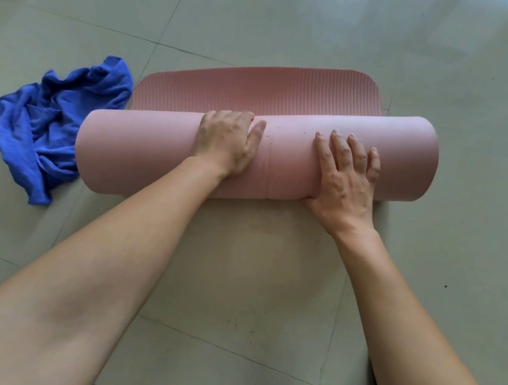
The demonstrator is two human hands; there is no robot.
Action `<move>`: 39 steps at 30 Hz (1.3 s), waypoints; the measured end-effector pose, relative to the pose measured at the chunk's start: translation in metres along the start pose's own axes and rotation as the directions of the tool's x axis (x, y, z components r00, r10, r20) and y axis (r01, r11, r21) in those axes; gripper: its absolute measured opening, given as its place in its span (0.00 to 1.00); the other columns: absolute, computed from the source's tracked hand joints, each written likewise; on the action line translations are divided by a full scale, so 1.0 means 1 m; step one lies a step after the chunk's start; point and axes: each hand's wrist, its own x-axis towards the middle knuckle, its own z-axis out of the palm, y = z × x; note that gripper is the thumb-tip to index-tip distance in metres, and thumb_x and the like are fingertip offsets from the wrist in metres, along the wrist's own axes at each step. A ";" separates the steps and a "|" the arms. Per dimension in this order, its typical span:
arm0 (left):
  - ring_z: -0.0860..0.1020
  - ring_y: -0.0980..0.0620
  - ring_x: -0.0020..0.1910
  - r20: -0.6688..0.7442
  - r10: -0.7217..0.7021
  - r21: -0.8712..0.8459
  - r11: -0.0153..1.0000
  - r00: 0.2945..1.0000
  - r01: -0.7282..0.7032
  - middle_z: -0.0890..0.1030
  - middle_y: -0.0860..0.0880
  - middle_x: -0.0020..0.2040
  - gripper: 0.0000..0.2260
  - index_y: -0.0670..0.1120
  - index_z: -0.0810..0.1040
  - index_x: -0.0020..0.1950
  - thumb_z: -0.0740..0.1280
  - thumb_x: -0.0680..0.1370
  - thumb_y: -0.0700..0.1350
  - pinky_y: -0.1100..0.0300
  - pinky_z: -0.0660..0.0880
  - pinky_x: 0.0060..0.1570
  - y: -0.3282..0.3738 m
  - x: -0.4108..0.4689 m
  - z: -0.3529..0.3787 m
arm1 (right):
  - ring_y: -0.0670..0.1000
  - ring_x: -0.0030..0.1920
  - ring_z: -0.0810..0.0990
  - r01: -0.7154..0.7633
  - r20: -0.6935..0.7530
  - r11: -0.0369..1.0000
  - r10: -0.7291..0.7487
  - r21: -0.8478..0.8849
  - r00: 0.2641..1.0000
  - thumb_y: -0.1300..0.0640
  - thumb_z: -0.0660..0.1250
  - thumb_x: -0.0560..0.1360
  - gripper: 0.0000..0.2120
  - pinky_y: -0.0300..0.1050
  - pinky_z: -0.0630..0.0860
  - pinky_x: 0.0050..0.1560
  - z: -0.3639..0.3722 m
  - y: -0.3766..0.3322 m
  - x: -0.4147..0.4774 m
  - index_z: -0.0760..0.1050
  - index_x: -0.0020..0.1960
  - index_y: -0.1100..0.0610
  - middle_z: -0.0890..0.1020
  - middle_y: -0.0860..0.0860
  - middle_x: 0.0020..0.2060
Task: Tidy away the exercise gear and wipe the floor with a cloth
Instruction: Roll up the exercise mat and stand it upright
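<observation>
Pale tiled floor (pixel 291 26) all round, grout lines running off to the corners, a few dark specks scattered about. From the head view, looking straight down over two bare forearms at a pink mat (pixel 164 150), wound into a fat cylinder lying crosswise on the tiles. Beyond the roll, only a short flat end (pixel 255 91) left to take in, ribbed face up, rounded corners down on the floor. Nearly home on the rolling, by the look of it.

Left hand (pixel 226 144) laid over the crest of the roll, a little left of centre, thumb stretched along the foam, fingers bending down the far side and out of sight; pressing rather than clutching, seemingly. Right hand (pixel 346 176) planted on the near face towards the right end, fingers (pixel 339 147) straight and fanned, nothing pinched, heel of the palm low by the floor.

Off to the left, hard against the roll's end, a blue cloth (pixel 53 119) dumped in a crumpled heap, untouched by either hand. On the near side of the roll, a duller, dusty patch (pixel 271 255) of tile.

Step in hand: tidying the gear, last turn or so of the roll. Next up, probably: pushing both palms forward evenly to swallow that flat end, keeping the edges square to avoid coning, then gripping tight before any lift, given springy foam's habit of unwinding. Wiping not yet begun.
</observation>
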 end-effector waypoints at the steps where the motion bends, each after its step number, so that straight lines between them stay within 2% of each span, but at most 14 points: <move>1: 0.69 0.43 0.70 0.024 0.044 0.011 0.999 0.999 -0.044 0.72 0.42 0.71 0.33 0.46 0.71 0.70 0.46 0.79 0.67 0.45 0.60 0.70 -0.003 -0.008 -0.001 | 0.61 0.74 0.63 0.015 0.002 1.000 -0.015 0.002 1.000 0.53 0.81 0.57 0.53 0.65 0.52 0.75 -0.003 0.002 0.005 0.61 0.78 0.50 0.68 0.55 0.74; 4: 0.53 0.40 0.77 0.122 0.146 0.172 0.971 0.982 -0.166 0.53 0.40 0.78 0.54 0.46 0.52 0.79 0.55 0.65 0.80 0.37 0.48 0.75 -0.009 -0.037 -0.006 | 0.59 0.71 0.67 0.029 0.041 0.999 -0.030 0.019 0.999 0.46 0.81 0.57 0.48 0.65 0.52 0.75 -0.016 0.007 0.017 0.67 0.74 0.49 0.74 0.52 0.70; 6: 0.51 0.38 0.77 0.194 0.166 0.303 0.927 0.967 -0.220 0.52 0.39 0.76 0.60 0.48 0.41 0.79 0.65 0.60 0.77 0.36 0.47 0.74 -0.011 -0.050 -0.006 | 0.59 0.69 0.69 0.041 0.075 0.999 -0.041 0.003 0.996 0.43 0.80 0.58 0.45 0.65 0.52 0.75 -0.025 0.006 0.020 0.69 0.72 0.47 0.76 0.50 0.67; 9: 0.62 0.38 0.73 0.176 0.178 0.266 0.938 0.968 -0.221 0.63 0.40 0.73 0.54 0.52 0.49 0.79 0.74 0.62 0.65 0.39 0.54 0.72 -0.003 -0.060 -0.008 | 0.59 0.70 0.67 0.049 0.191 0.999 -0.051 0.011 0.980 0.39 0.79 0.59 0.46 0.62 0.53 0.76 -0.041 0.010 0.016 0.67 0.74 0.44 0.75 0.49 0.68; 14: 0.75 0.44 0.63 0.331 0.184 -0.005 0.981 0.925 -0.194 0.76 0.47 0.64 0.52 0.55 0.59 0.78 0.76 0.58 0.65 0.50 0.69 0.63 -0.006 -0.049 -0.035 | 0.53 0.80 0.50 0.035 0.329 0.976 -0.105 0.214 0.939 0.36 0.79 0.60 0.53 0.60 0.36 0.78 -0.066 0.027 0.011 0.59 0.79 0.42 0.59 0.51 0.79; 17: 0.70 0.48 0.70 0.430 0.173 -0.141 0.982 0.886 -0.123 0.71 0.50 0.73 0.53 0.56 0.59 0.78 0.80 0.58 0.61 0.53 0.67 0.69 -0.017 -0.025 -0.052 | 0.55 0.81 0.47 0.015 0.210 0.969 -0.068 0.246 0.975 0.38 0.76 0.66 0.45 0.60 0.37 0.78 -0.061 0.024 0.008 0.62 0.78 0.42 0.54 0.53 0.81; 19: 0.63 0.47 0.75 0.432 0.144 -0.146 0.985 0.890 -0.088 0.63 0.48 0.77 0.52 0.55 0.57 0.78 0.80 0.60 0.61 0.49 0.60 0.73 -0.018 -0.011 -0.059 | 0.58 0.80 0.53 -0.050 0.049 0.964 0.038 0.261 0.998 0.40 0.73 0.71 0.36 0.63 0.45 0.78 -0.044 0.017 0.007 0.66 0.76 0.44 0.58 0.56 0.79; 22: 0.59 0.43 0.74 0.212 0.087 -0.073 0.995 0.973 -0.073 0.59 0.43 0.76 0.44 0.55 0.59 0.78 0.76 0.66 0.57 0.43 0.56 0.72 -0.006 -0.011 -0.059 | 0.60 0.76 0.63 -0.165 -0.145 0.897 0.243 0.409 0.959 0.42 0.67 0.78 0.24 0.65 0.58 0.74 -0.014 0.002 0.011 0.75 0.70 0.49 0.68 0.59 0.73; 25: 0.60 0.41 0.73 0.048 0.126 0.098 0.987 0.991 -0.131 0.62 0.41 0.74 0.37 0.52 0.59 0.77 0.64 0.70 0.62 0.39 0.53 0.72 0.011 -0.029 -0.038 | 0.60 0.78 0.59 -0.233 -0.156 0.878 0.322 0.417 0.934 0.43 0.62 0.81 0.22 0.62 0.52 0.77 0.000 -0.014 0.025 0.73 0.72 0.50 0.66 0.59 0.75; 29: 0.41 0.40 0.79 0.251 0.009 0.273 0.959 0.968 -0.079 0.43 0.41 0.80 0.66 0.47 0.36 0.79 0.65 0.57 0.79 0.31 0.41 0.71 0.015 -0.019 -0.011 | 0.60 0.80 0.50 -0.323 -0.075 0.804 0.412 0.500 0.908 0.42 0.64 0.79 0.34 0.55 0.45 0.78 0.006 -0.018 0.034 0.61 0.79 0.55 0.55 0.61 0.80; 32: 0.44 0.41 0.79 0.276 -0.029 0.280 0.959 0.961 -0.052 0.45 0.41 0.80 0.70 0.48 0.35 0.79 0.72 0.53 0.76 0.33 0.45 0.73 0.006 0.014 -0.009 | 0.58 0.80 0.47 -0.494 0.095 0.499 0.629 0.712 0.771 0.39 0.73 0.72 0.51 0.48 0.45 0.78 0.015 -0.019 0.034 0.49 0.81 0.59 0.49 0.61 0.80; 35: 0.49 0.44 0.79 0.302 -0.024 0.222 0.974 0.953 -0.046 0.50 0.45 0.80 0.67 0.50 0.40 0.80 0.74 0.53 0.73 0.37 0.47 0.74 -0.005 0.037 -0.010 | 0.51 0.76 0.63 -0.588 0.574 -0.233 0.649 0.775 0.499 0.34 0.79 0.61 0.63 0.50 0.58 0.78 0.010 -0.008 0.048 0.49 0.81 0.59 0.64 0.53 0.76; 37: 0.54 0.48 0.78 0.280 -0.001 0.169 0.984 0.960 -0.048 0.55 0.49 0.80 0.65 0.52 0.45 0.80 0.75 0.53 0.72 0.39 0.49 0.74 -0.010 0.039 -0.011 | 0.51 0.67 0.77 -0.446 0.744 -0.620 0.376 0.645 0.553 0.37 0.78 0.66 0.45 0.55 0.71 0.71 0.007 0.001 0.058 0.68 0.75 0.55 0.79 0.50 0.66; 39: 0.56 0.50 0.77 0.250 0.012 0.138 0.989 0.968 -0.048 0.58 0.50 0.79 0.63 0.52 0.48 0.80 0.75 0.54 0.71 0.41 0.50 0.75 -0.011 0.034 -0.010 | 0.56 0.61 0.82 -0.355 0.743 -0.733 0.298 0.580 0.599 0.40 0.77 0.70 0.31 0.62 0.76 0.64 0.004 0.003 0.065 0.76 0.68 0.51 0.84 0.52 0.59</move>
